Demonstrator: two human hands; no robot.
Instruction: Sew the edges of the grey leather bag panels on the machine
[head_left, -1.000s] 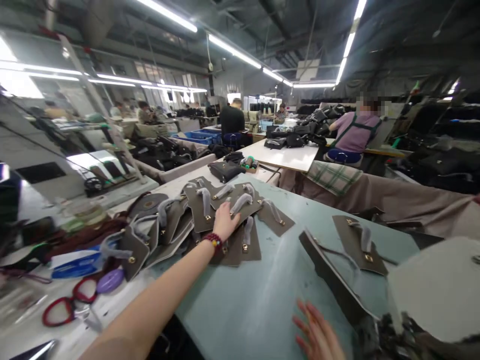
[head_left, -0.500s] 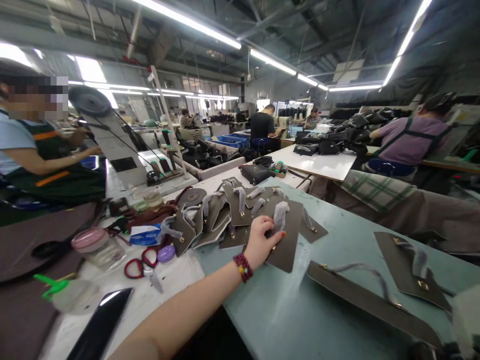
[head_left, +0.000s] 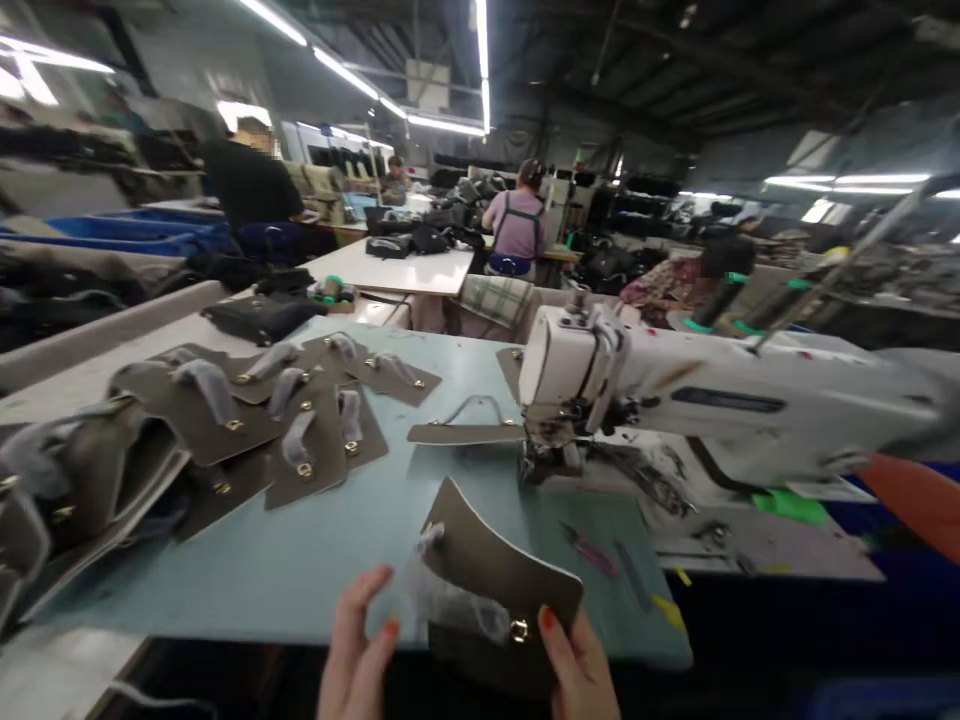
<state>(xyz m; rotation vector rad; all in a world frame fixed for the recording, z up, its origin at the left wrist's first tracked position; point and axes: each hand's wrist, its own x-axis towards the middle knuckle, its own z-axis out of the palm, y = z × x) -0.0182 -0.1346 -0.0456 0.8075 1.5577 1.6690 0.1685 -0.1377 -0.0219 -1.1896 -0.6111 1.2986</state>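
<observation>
My right hand [head_left: 579,668] pinches the corner of a grey-brown bag flap [head_left: 499,555], its thumb on the face near a gold ring fitting. The flap is tilted at the table's front edge, and its handle [head_left: 457,600] is wrapped in clear plastic. Just left of it, my left hand [head_left: 358,640] is apart from the flap, with thumb and fingers spread and nothing between them. More such flaps [head_left: 206,410] with wrapped handles lie overlapping on the left of the pale green table [head_left: 330,560]. Another flap [head_left: 465,433] stands near the sewing machine [head_left: 697,385].
Right of the flap, pink-handled snips [head_left: 590,550] and a slim grey tool [head_left: 634,575] lie by the machine bed. A black bag [head_left: 259,315] sits at the table's far left. Several co-workers are at work beyond, one in a purple top [head_left: 519,222].
My view has swung to the right. A flap is now in front of me in my right hand, which was out of view earlier. My left hand has left the pile and its fingers are spread.
</observation>
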